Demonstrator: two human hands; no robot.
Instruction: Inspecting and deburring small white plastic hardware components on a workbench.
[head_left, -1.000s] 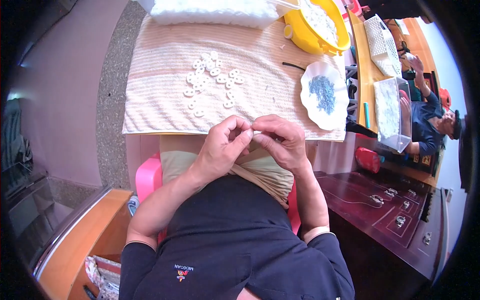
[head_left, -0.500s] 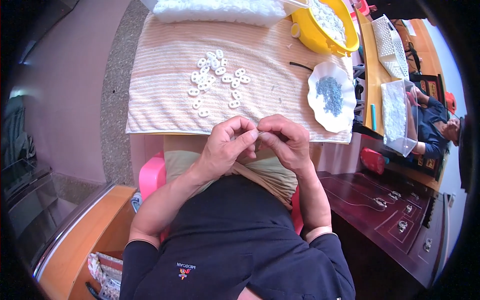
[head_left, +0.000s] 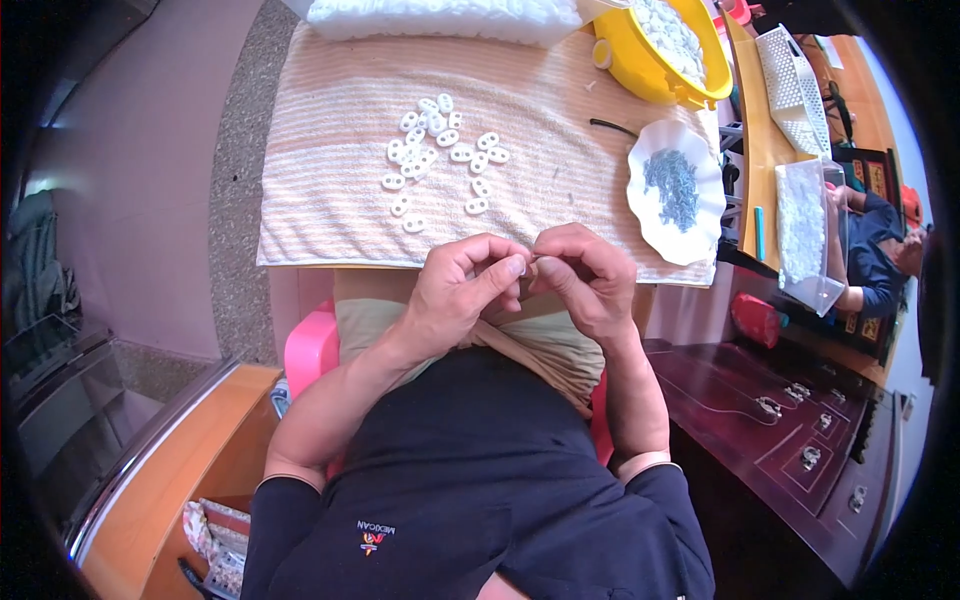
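My left hand (head_left: 462,288) and my right hand (head_left: 592,283) meet just past the near edge of the towel-covered table (head_left: 330,190), over my lap. The thumb and forefinger of each are pinched, tips close together. Whatever they grip is too small and too hidden to name. Beyond my left hand lie several white oval pieces (head_left: 448,138), each with two holes, loosely clustered on the striped towel. Right of my right hand stands a white wavy-rimmed dish (head_left: 703,215) holding a heap of small blue-grey pieces (head_left: 673,187).
A thin black stick (head_left: 612,126) lies by the dish. At the far edge stand a clear bin (head_left: 440,28) of white pieces and a yellow tub (head_left: 630,70). Another person (head_left: 878,245) sits at right by a clear box (head_left: 803,225). A pink chair (head_left: 312,348) is under me.
My right thumb and fingertips have drawn slightly right, widening the small gap from my left thumb. The whole view has shifted a little. The pieces on the towel lie as before.
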